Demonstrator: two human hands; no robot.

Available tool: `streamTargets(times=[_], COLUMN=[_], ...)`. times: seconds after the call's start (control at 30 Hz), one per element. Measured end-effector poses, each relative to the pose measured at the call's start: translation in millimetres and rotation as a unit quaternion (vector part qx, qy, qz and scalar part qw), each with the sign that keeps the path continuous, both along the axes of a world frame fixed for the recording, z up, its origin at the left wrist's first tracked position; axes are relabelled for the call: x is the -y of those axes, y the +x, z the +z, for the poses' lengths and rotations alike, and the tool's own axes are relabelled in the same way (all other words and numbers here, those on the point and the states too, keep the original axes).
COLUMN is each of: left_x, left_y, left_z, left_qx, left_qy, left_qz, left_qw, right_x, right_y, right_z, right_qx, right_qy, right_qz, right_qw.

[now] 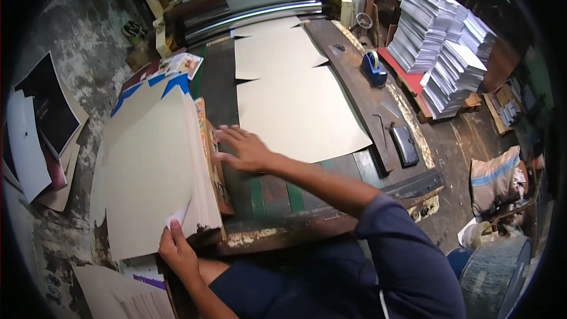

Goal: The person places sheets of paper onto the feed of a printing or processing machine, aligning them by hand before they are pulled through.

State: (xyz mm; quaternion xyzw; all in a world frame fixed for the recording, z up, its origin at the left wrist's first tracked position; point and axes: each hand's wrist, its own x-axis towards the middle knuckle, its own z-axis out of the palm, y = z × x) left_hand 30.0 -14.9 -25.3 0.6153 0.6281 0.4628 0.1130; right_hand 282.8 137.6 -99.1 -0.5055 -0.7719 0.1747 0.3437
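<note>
A tall stack of large cream sheets point(142, 177) stands on the left, with blue pieces point(176, 84) showing at its far end. My left hand point(179, 251) is closed at the stack's near corner, thumb on top, pinching the turned-up corner of the top sheet. My right hand point(245, 150) is open with fingers spread, beside the stack's right edge and above the machine bed; I cannot tell whether its fingertips touch the stack. Beyond it, cream sheets point(295, 112) with notched edges lie in a row on the bed, reaching toward the metal rollers point(266, 15).
A blue tape dispenser point(373, 70) and a dark case point(404, 146) sit on the bed's right side. White paper piles point(425, 29) rise from a pallet at the far right. A sack point(495, 180) and a blue drum point(496, 277) stand at right; loose sheets point(29, 142) lean left.
</note>
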Motion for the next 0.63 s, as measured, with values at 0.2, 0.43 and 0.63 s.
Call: streamTargets(times=[0.2, 0.43, 0.63], left_x=[-2, 24, 27], left_y=[-6, 17, 27], left_z=[14, 32, 54], left_qx=[0.263, 0.157, -0.135], left_qy=[0.027, 0.041, 0.017], left_qz=[0.038, -0.011, -0.35], left_qw=[0.964, 0.987, 0.927], right_x=[-51, 49, 157], right_y=[176, 152, 97], right_z=[-68, -14, 39], right_qx=[0.382, -0.261, -0.523], right_qy=[-0.212, -0.348, -0.365], right_qz=[-0.27, 0.002, 0.163], right_qw=[0.858, 0.9, 0.753])
